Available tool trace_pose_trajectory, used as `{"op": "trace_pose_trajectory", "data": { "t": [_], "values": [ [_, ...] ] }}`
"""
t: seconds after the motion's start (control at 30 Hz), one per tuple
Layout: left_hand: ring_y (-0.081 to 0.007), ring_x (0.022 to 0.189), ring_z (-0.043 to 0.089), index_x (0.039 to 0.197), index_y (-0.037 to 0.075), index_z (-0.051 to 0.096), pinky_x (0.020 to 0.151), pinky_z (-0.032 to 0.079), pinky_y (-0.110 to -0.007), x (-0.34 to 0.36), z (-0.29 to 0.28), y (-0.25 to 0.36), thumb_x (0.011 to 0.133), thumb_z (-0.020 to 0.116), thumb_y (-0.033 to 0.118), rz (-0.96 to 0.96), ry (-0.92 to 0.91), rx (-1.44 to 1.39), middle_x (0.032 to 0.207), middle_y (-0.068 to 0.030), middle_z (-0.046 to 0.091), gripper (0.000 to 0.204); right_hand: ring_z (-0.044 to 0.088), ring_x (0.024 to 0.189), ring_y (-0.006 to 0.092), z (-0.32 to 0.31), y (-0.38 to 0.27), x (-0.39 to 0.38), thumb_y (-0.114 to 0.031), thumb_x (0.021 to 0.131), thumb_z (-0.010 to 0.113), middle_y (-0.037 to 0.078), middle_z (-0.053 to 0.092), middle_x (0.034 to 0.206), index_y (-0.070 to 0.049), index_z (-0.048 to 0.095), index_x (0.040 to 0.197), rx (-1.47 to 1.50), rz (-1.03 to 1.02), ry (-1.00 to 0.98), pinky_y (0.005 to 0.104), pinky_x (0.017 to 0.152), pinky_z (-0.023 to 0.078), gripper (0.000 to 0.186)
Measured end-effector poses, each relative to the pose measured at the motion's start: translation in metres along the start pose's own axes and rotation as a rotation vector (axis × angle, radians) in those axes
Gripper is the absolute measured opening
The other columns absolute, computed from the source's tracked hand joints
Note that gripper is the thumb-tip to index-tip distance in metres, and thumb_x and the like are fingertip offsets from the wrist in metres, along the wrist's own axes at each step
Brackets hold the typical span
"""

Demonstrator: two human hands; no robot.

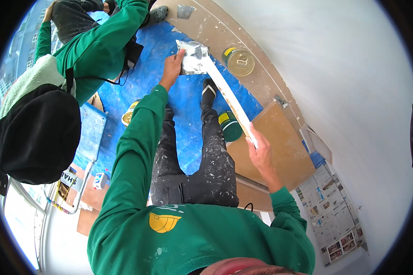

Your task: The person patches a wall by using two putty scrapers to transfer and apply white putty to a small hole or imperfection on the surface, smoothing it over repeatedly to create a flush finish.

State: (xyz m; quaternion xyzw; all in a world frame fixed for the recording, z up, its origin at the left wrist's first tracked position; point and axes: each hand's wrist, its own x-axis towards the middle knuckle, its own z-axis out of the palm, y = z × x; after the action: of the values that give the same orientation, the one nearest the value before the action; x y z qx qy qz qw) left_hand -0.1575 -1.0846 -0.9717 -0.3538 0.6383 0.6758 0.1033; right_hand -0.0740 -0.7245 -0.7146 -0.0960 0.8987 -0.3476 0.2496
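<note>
My left hand [172, 69] is closed on the left edge of a flat silver metal plate [187, 69], thumb on top. White paste [193, 53] is smeared across the plate's upper face. In my right hand [260, 149], lower and to the right, is the near end of a long, narrow wooden strip [228, 92] coated in white, with brown patches along one edge. The strip slants up and left, its far end overlapping the right side of the plate and the paste. Whether that end touches the plate, I cannot tell.
A blue tarp [156, 59] covers the floor under my feet. Cans stand nearby: a gold-lidded one [241, 63], a green one [231, 130], another [126, 118] left. A person in a black hat [39, 133] is close at left. Right are a brown board [280, 142] and white wall [344, 87].
</note>
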Motion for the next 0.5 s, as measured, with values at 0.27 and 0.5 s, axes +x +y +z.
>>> {"op": "trace_pose_trajectory", "data": {
  "t": [0.27, 0.5],
  "values": [
    [-0.0102, 0.067, 0.042, 0.073, 0.000, 0.062, 0.058, 0.037, -0.033, 0.009, -0.014, -0.017, 0.099, 0.057, 0.057, 0.022, 0.121, 0.062, 0.071, 0.0008, 0.053, 0.063, 0.066, 0.106, 0.0414, -0.003, 0.000, 0.002, -0.010, 0.096, 0.063, 0.025, 0.065, 0.121, -0.005, 0.053, 0.142, 0.079, 0.041, -0.017, 0.0412, 0.090, 0.052, 0.047],
    [-0.0143, 0.073, 0.045, 0.079, -0.005, 0.064, 0.065, 0.041, -0.035, 0.011, -0.042, -0.023, 0.099, 0.055, 0.058, -0.066, 0.191, 0.124, 0.076, -0.0039, 0.056, 0.066, 0.060, 0.121, 0.0409, 0.068, 0.081, 0.070, -0.018, 0.098, 0.062, 0.023, 0.064, 0.129, -0.006, 0.054, 0.138, 0.265, 0.334, -0.154, 0.0408, 0.096, 0.050, 0.042]
  ]
}}
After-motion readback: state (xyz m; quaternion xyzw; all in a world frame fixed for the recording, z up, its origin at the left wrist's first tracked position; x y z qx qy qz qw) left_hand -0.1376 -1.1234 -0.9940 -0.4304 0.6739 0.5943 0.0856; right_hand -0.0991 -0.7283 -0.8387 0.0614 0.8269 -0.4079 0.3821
